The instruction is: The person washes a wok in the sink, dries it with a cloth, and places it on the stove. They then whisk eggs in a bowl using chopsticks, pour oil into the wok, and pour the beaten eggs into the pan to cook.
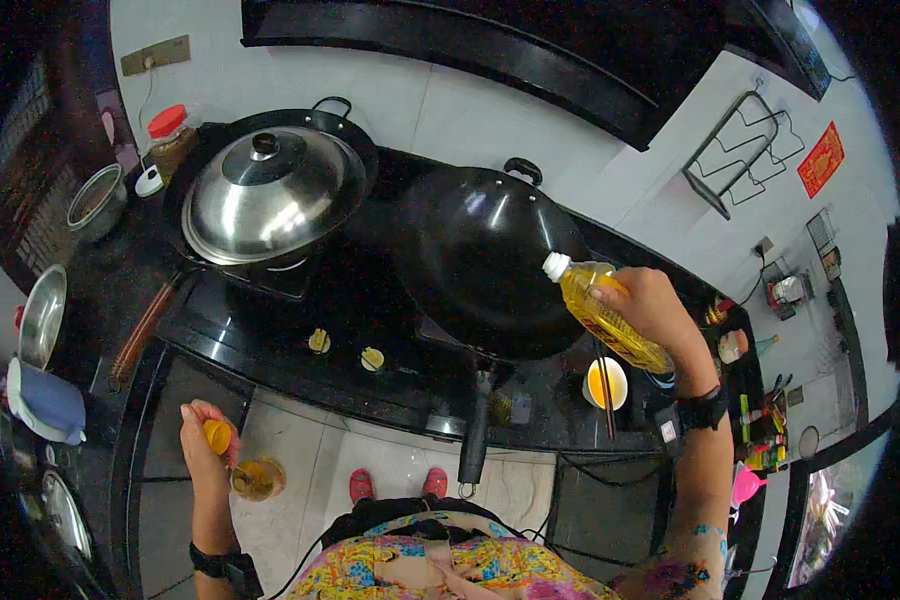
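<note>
My right hand grips a clear plastic bottle of yellow cooking oil, tilted with its white neck over the right rim of a black wok. I cannot make out a stream of oil. Below the bottle, a white bowl holds orange-yellow liquid, with dark chopsticks across it. At the lower left, my left hand holds a yellow cap between thumb and fingers. A round container with brownish-yellow contents is just below that hand; how it is supported is unclear.
A second wok under a steel lid stands on the left burner, its wooden handle pointing toward me. A red-lidded jar, metal bowls and a blue-grey pitcher line the left. The open wok's black handle extends past the counter edge.
</note>
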Demonstrator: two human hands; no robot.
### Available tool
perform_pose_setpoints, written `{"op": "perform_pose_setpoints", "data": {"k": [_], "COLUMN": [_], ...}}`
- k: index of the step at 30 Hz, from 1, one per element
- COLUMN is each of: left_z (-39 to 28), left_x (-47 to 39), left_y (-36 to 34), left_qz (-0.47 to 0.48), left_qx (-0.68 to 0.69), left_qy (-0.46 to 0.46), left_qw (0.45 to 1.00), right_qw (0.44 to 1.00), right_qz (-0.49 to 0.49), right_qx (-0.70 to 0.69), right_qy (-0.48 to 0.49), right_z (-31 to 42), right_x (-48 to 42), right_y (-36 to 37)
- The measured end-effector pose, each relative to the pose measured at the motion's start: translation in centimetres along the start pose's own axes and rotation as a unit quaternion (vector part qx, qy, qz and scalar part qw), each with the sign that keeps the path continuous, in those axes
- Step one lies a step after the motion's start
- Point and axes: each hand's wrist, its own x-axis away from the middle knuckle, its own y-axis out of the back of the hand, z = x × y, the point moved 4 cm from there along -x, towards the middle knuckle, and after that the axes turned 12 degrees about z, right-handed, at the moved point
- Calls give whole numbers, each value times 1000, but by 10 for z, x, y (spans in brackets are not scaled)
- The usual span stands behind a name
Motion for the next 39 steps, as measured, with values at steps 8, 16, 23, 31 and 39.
{"op": "perform_pose_setpoints", "data": {"k": [8, 16, 23, 31, 39], "left_z": [-3, 4, 6, 9, 5], "left_x": [9, 18, 17, 4, -1], "left_y": [6, 13, 6, -14, -31], "left_qz": [-24, -43, -36, 24, 55], "left_qx": [-7, -16, -26, -3, -31], "left_qy": [-10, -6, 11, 3, -4], "left_qw": [1000, 999, 999, 1000, 998], "right_qw": [999, 984, 980, 992, 997], "right_qz": [-29, -90, -91, -21, 22], "right_qx": [22, -41, 38, -1, -24], "right_qy": [-23, -146, -173, -122, -73], "right_z": [-4, -60, -103, -72, -27], "right_x": [-66, -102, -68, 2, 26], "right_y": [-5, 6, 5, -6, -20]}}
